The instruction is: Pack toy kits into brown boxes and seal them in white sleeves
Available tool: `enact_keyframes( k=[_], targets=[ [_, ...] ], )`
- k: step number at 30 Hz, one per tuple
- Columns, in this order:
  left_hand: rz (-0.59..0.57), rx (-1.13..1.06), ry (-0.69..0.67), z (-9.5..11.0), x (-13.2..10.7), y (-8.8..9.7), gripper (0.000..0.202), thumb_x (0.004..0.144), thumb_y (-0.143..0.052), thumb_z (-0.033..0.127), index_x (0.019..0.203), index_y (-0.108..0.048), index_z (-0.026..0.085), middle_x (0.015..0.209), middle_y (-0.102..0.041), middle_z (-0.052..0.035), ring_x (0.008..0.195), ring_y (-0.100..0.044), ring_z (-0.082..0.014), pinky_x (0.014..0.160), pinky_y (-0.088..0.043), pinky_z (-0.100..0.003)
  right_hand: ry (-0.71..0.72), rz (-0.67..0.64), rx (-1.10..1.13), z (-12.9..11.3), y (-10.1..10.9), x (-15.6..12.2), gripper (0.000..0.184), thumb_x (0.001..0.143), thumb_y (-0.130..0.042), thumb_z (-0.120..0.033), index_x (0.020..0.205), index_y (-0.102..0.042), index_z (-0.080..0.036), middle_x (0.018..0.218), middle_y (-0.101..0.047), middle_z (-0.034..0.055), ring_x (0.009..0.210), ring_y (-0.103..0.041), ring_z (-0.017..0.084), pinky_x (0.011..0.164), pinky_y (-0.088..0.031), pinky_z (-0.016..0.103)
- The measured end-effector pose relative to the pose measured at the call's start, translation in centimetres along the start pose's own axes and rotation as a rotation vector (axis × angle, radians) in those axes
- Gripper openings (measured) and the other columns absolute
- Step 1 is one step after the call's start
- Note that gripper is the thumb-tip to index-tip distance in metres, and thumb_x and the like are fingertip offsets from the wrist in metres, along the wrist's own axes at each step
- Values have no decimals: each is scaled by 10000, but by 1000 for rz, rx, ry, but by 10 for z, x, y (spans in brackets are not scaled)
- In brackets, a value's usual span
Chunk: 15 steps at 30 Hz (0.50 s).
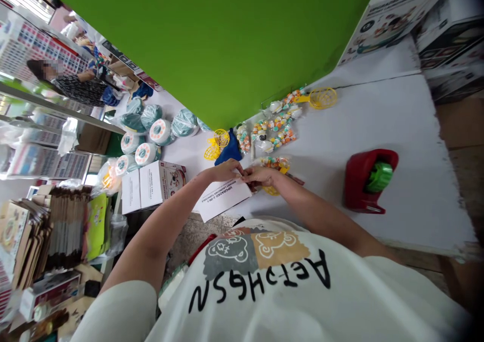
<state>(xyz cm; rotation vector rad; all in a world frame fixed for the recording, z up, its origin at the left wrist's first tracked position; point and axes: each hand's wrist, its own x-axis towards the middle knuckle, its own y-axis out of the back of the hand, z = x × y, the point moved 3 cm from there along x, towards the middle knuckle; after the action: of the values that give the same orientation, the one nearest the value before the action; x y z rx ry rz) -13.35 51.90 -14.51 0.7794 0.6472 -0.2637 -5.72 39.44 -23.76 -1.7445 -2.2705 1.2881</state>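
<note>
Nearest, a white T-shirt (257, 276) with a grey-and-tan bear print, then two bare forearms reaching over a white tabletop (333, 145). Left hand (226, 170) and right hand (260, 176) close together at the top edge of one white printed paper sheet (223, 198), lying at the tabletop's near edge, with "UPGRADED 3-IN-1" in dark print. Fingers (245, 175) of both hands curled inward and pinching that edge, fingertips nearly touching. Just beyond the right hand, one clear plastic bag of orange-and-yellow beads (275, 164). To the right, one red tape dispenser (363, 180) holding one green tape roll (379, 177). To the left, two white printed boxes (153, 184) side by side. Farther on, one crumpled blue cloth (229, 150), two yellow mesh balls (221, 138) and four round white packs with orange-dotted faces (161, 132). Beyond those, at least four teal-wrapped bundles (184, 122), a row of clear bags of colourful beads (274, 130) and one yellow mesh scoop with a handle (321, 98). Farthest, one green backdrop (212, 44), two large printed cartons (393, 21) at upper right and one other person (71, 84) in a dark patterned top at upper left.
</note>
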Motion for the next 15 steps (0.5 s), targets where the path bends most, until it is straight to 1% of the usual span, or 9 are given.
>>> enact_keyframes(
  k=[2, 6, 10, 12, 14, 15],
  targets=[
    [5, -5, 3, 1, -1, 1, 257, 791, -566, 208, 1012, -689, 160, 1085, -624, -75, 1147, -534, -234, 1045, -426, -347, 0, 15, 9, 5, 1, 1, 655, 450, -870, -621, 702, -422, -215, 537, -527, -73, 476, -450, 88, 503, -345, 246],
    [3, -18, 6, 1, -2, 1, 271, 798, -571, 222, 1032, -685, 145, 1136, -610, -100, 1158, -540, -246, 1050, -426, -356, 6, 87, 29, 18, 5, 7, 678, 463, -836, -685, 681, -394, -218, 507, -473, -85, 477, -398, 76, 508, -329, 237],
    [4, -21, 10, -2, -2, 0, 265, 804, -571, 226, 1032, -673, 139, 1169, -596, -107, 1188, -530, -253, 1080, -406, -370, 23, 175, 7, 36, 13, 7, 685, 436, -819, -712, 699, -453, -195, 541, -511, -64, 505, -420, 78, 505, -315, 226],
    [14, -23, 19, -6, -1, -1, 266, 800, -571, 227, 1036, -665, 151, 1197, -586, -101, 1202, -525, -254, 1091, -398, -385, 39, 263, -31, 46, 18, 3, 620, 493, -811, -671, 673, -472, -185, 528, -510, -57, 492, -405, 77, 486, -286, 222],
    [34, -38, 23, -9, 0, -3, 264, 793, -581, 242, 1034, -657, 164, 1208, -586, -92, 1204, -528, -255, 1093, -398, -396, 60, 370, -81, 55, 21, -3, 500, 565, -814, -556, 635, -502, -172, 490, -481, -55, 476, -378, 76, 474, -262, 223],
    [49, -52, 22, -11, 1, -4, 270, 787, -589, 249, 1037, -652, 167, 1211, -587, -92, 1202, -531, -257, 1092, -399, -400, 77, 421, -101, 59, 22, -6, 428, 597, -808, -486, 635, -529, -163, 492, -486, -50, 486, -390, 81, 480, -275, 224]
  ],
)
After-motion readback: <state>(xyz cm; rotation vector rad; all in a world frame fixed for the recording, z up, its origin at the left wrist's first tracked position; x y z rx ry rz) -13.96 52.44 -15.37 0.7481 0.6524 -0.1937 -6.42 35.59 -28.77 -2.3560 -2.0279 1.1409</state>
